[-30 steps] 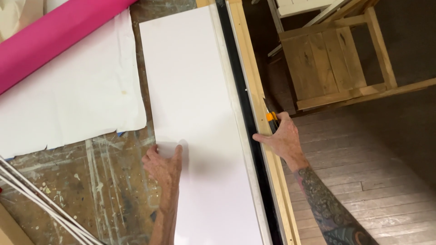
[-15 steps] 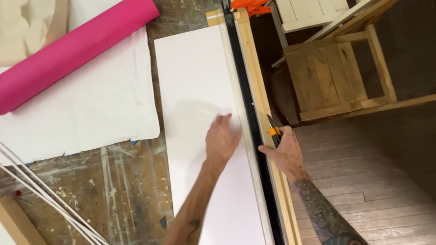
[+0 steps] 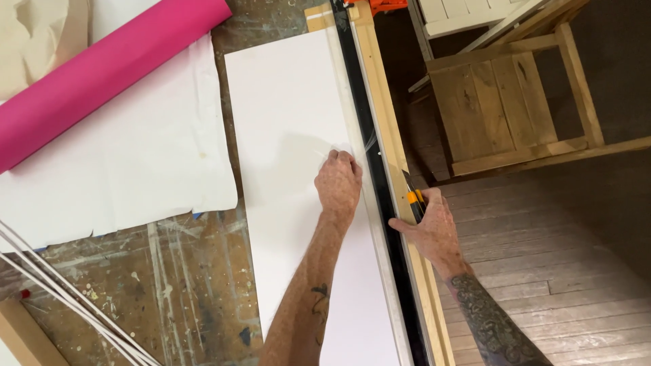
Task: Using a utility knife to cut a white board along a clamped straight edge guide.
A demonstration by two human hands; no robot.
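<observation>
Fingers of left hand press white sheet — right hand grips cutter.

Paint-spattered bench carrying a long white board under the left hand, white paper and a pink roll well to that hand's left, thin white rods near-left, wooden rail just right.

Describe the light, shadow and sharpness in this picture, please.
Head view: even, soft light on the white sheet, with no hard glare; a faint shadow lies beside the left hand; the floor at right is darker; hands, the right hand and its knife, look sharp, without motion blur.
</observation>
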